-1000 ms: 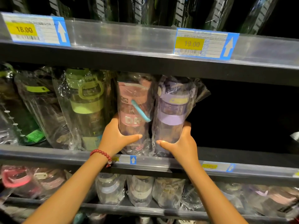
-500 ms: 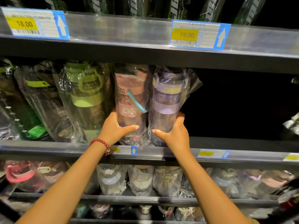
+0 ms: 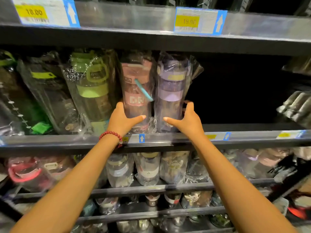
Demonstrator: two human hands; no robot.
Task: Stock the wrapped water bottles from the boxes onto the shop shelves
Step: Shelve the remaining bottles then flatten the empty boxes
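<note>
A dim shop shelf carries wrapped bottles. Standing upright on it, the pink bottle is gripped by the left hand; just beside, the right hand curls round the purple bottle.

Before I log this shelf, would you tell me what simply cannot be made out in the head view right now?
- Fingers of the left hand and right hand: hidden behind the pink bottle and purple bottle.
- Small print on the 19.00 price tag: blurred.
- Bottle prints on the lower shelf: blurred by motion and wrap glare.
- Top-shelf goods: cut off by the upper edge.
</note>
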